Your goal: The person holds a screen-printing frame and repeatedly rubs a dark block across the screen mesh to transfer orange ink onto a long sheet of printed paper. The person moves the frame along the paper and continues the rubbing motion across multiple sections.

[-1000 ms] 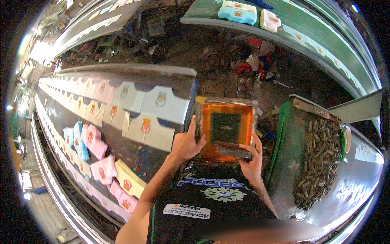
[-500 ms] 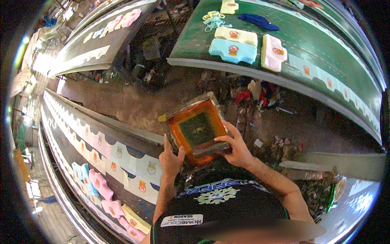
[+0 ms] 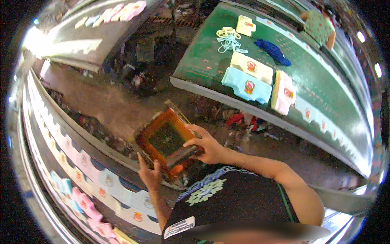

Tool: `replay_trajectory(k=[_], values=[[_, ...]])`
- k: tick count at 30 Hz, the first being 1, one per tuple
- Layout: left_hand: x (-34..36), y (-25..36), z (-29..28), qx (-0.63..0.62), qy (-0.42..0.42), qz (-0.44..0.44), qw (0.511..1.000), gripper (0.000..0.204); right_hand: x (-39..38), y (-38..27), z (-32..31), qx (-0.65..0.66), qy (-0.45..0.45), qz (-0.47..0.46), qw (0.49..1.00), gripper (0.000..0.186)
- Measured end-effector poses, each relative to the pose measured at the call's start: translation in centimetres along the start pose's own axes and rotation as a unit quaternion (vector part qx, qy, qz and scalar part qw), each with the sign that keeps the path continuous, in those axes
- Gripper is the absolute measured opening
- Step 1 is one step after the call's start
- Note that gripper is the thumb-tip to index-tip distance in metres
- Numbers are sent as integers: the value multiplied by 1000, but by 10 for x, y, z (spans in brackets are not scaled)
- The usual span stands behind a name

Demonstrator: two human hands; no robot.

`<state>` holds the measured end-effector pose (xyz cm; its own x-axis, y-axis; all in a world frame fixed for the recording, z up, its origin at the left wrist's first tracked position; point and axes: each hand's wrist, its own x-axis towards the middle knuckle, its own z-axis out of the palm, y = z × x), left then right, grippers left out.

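A screen-printing frame (image 3: 164,138) with an orange border and a dark mesh window is held tilted in front of my body, over the aisle. My right hand (image 3: 209,145) grips its right edge, the thumb lying over a dark bar (image 3: 183,155), apparently a squeegee, along the near side of the frame. At the frame's left near edge, my left hand (image 3: 150,174) supports it with index finger and thumb apart; its other fingers are partly hidden.
A long green table (image 3: 203,65) at the far right bears light blue folded pieces (image 3: 248,87), a pink stack (image 3: 284,93) and a dark blue cloth (image 3: 273,52). Another table (image 3: 134,189) at left carries rows of printed pieces. Someone in a patterned top (image 3: 319,28) is beyond. Scraps (image 3: 243,122) litter the floor.
The view has turned, and the frame with both hands now appears farther left, over the aisle beside the left table. A person has come into view at the far right.
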<state>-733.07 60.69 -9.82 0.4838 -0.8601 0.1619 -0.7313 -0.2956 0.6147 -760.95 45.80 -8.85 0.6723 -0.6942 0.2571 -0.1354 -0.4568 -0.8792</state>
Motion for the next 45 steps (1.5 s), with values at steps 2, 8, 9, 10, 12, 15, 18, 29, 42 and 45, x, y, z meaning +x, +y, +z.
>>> replay_trajectory(k=[2,8,9,10,12,15,18,29,42,45], values=[[8,-6,-2,3,0,-99,995,86,34,15,2,-9,-35,-12,999,57],[4,-20,-23,50,82,-214,972,83,123,36,44,51,-117,-67,990,65],[2,-22,-27,64,105,-222,967,82,135,38,51,72,-142,-69,985,68],[3,-26,-31,46,113,-261,958,82,145,41,59,93,-163,-75,979,70],[5,-33,-36,62,125,-260,955,83,165,47,77,126,-184,-85,971,77],[31,-49,-37,90,126,-291,944,82,202,64,95,147,-214,-73,963,77],[81,-67,-33,98,131,-298,940,80,251,88,107,96,-188,-104,972,75],[432,-116,-2,204,45,-150,966,87,471,213,86,262,-31,-26,964,54],[686,-80,144,35,-220,87,971,93,513,270,-18,87,223,180,954,45],[745,-66,185,13,-261,128,957,92,532,293,-36,22,271,187,944,44]])
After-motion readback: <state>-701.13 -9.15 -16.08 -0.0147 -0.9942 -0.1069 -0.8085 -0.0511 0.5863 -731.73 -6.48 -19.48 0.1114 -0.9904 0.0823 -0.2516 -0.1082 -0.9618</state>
